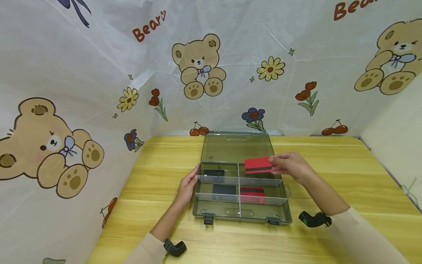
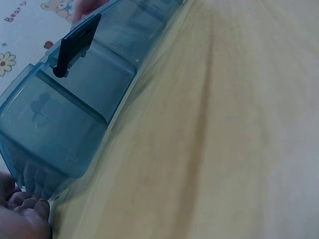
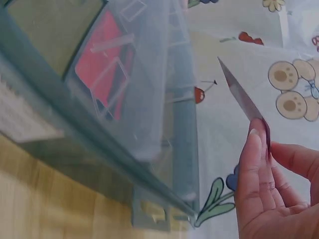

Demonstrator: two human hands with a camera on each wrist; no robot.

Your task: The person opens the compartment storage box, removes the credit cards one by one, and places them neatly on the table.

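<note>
A red card (image 1: 258, 165) with a black stripe is pinched between the thumb and fingers of my right hand (image 1: 287, 167), above the back right compartment of a clear grey-green box (image 1: 263, 211). Seen edge-on in the right wrist view, the card (image 3: 244, 99) stands apart from the box wall. My left hand (image 1: 187, 187) rests against the box's left side, its fingers touching the wall. Another red card (image 1: 252, 191) lies in the middle right compartment. Dark cards sit on the left: one (image 1: 224, 190) in the middle compartment, another dark item (image 1: 213, 173) in the back one.
The box lid (image 1: 237, 148) is raised and leans back at the rear. Two dark latches (image 1: 208, 219) hang at the front edge. Wooden table (image 1: 329, 157) surrounds the box. A bear-print cloth (image 1: 237, 91) rises behind. Black wrist cameras (image 1: 174, 248) are on both forearms.
</note>
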